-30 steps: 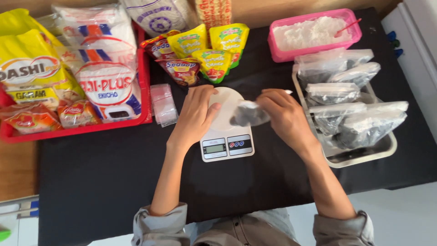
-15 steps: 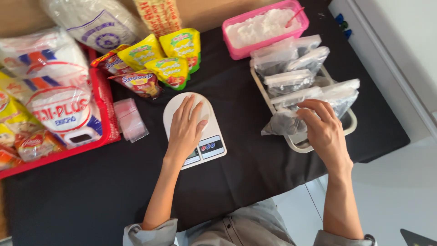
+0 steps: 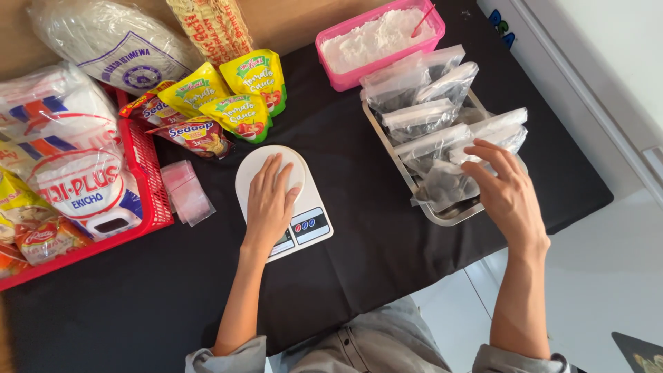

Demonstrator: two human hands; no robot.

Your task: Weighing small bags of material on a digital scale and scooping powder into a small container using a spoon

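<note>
Two bare hands are working over the black cloth (image 3: pixel 387 228). The left hand (image 3: pixel 269 200) is lying flat, fingers spread, on the white kitchen scale (image 3: pixel 304 221) at the centre. The right hand (image 3: pixel 507 193) — out toward three o'clock — is pinching a clear bag of dark powder (image 3: pixel 445 185), which is resting at the near end of the metal tray (image 3: pixel 442 216) among other filled bags. At twelve o'clock a pink tub of white powder (image 3: pixel 376 38) is sitting; sauce pouches (image 3: pixel 235 93) are lying at eleven — beside a red basket (image 3: pixel 148 183).

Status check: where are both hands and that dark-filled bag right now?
Left hand flat on the white scale. Right hand setting the dark-filled bag in the metal tray among other bags. Nothing in the way.
</note>
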